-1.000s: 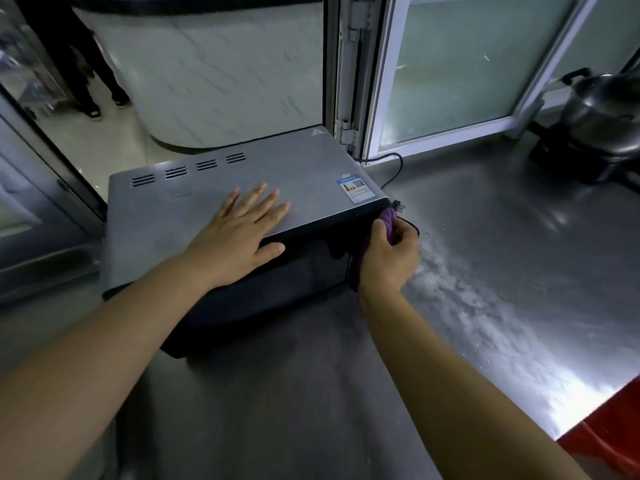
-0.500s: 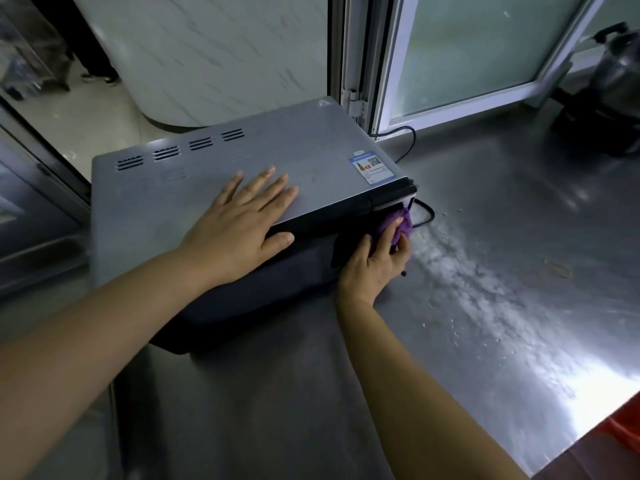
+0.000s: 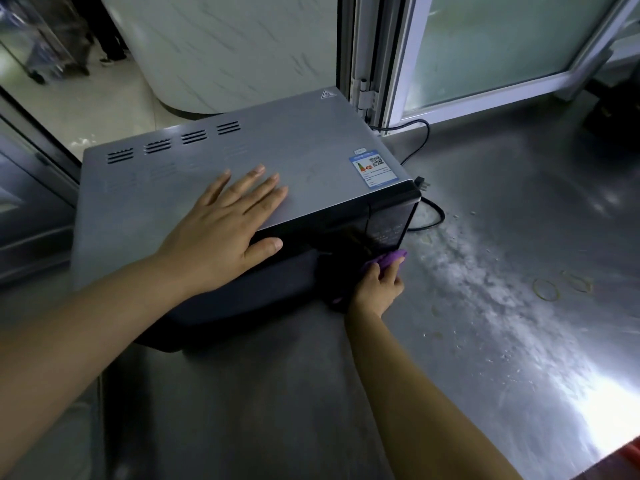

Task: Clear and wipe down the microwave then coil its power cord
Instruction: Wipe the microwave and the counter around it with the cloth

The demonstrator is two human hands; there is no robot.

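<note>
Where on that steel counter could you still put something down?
The steel counter is bare in front of the microwave, between the two forearms. Right of the microwave it is crowded: power cord, white powder and rubber bands.

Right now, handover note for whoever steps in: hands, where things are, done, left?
Left hand: flat on top of the microwave, steadying it.
Right hand: grips a purple cloth against the lower right corner of the microwave's dark front.
Power cord: loose on the steel counter to the right of the microwave, plug lying by its front right corner, not coiled.
Done: nothing on top of the microwave; front wipe underway.
Left: finish wiping, coil the cord. White powder and rubber bands lie on the counter.
</note>
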